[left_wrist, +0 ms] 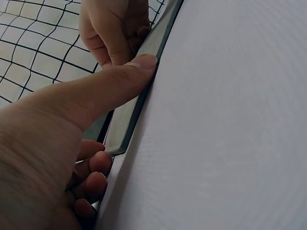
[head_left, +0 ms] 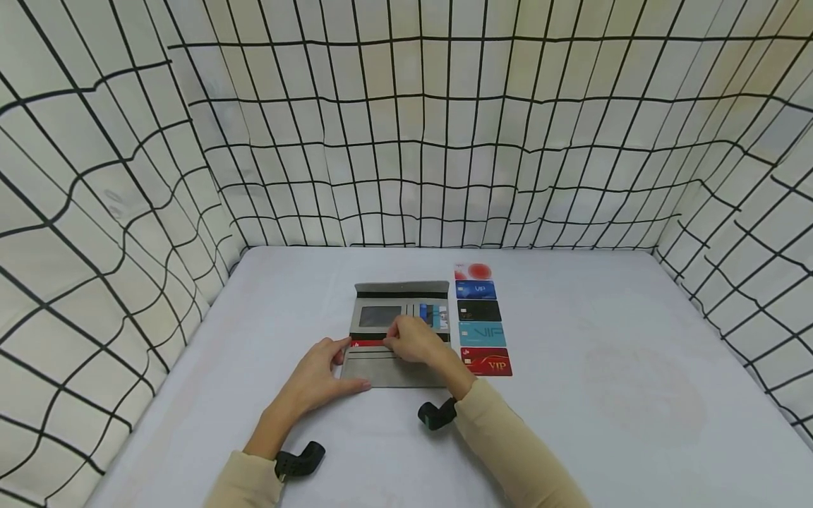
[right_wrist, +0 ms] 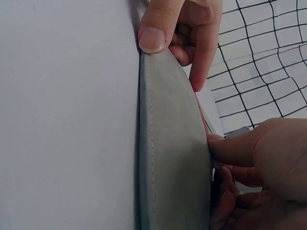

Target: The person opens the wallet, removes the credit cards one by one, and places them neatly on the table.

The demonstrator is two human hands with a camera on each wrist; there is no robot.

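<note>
A grey wallet [head_left: 394, 375] lies spread open on the white table, with a clear window and several bluish cards [head_left: 435, 315] in its far half. A red card [head_left: 367, 343] shows as a strip along the pocket edge of the near half. My left hand [head_left: 317, 377] holds the wallet's near left corner, thumb on the front edge and fingers by the left side. With thumb and fingertips, my right hand [head_left: 413, 340] pinches the red card at the pocket edge. In the right wrist view, the red card [right_wrist: 201, 112] peeks out behind the grey leather between both hands.
Right of the wallet, several cards stand in a column: a red VIP card [head_left: 485, 361], a teal one [head_left: 482, 334], a black one [head_left: 479, 310], a blue one [head_left: 475, 290] and a white-and-red one [head_left: 473, 271]. Black netting [head_left: 419, 141] over white sheeting surrounds the table [head_left: 603, 395].
</note>
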